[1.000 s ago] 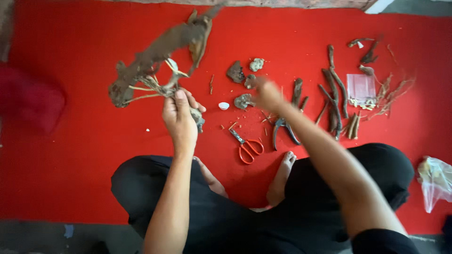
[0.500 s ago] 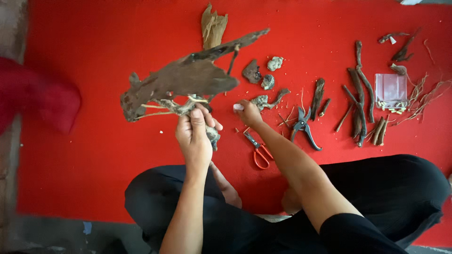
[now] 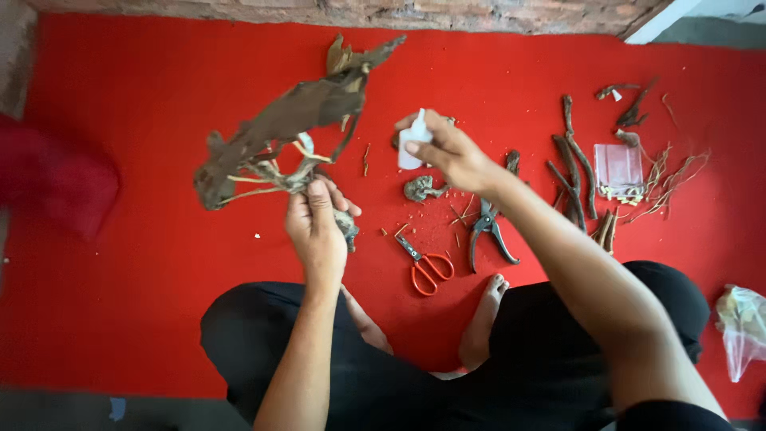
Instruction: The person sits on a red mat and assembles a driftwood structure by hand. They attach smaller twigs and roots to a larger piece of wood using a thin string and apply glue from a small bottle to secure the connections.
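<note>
My left hand [image 3: 317, 227] grips the lower stem of a brown driftwood piece [image 3: 283, 124] with pale twigs, and holds it up over the red mat [image 3: 144, 263]. The wood's long flat branch points up and to the right. My right hand [image 3: 448, 150] holds a small white squeeze bottle [image 3: 412, 144] with its nozzle up, a little to the right of the wood. A grey lump of root [image 3: 420, 189] lies on the mat just below the bottle.
Orange-handled scissors [image 3: 423, 263] and dark pruning shears [image 3: 488, 231] lie in front of my crossed legs. Several dark sticks [image 3: 576, 172], a clear packet [image 3: 617, 169] and thin roots lie at the right. A plastic bag [image 3: 742, 327] sits far right, a red cloth [image 3: 56, 179] at the left.
My right hand picked the white bottle off the mat and lifted it toward the wood. The left hand kept its hold on the driftwood and tilted it.
</note>
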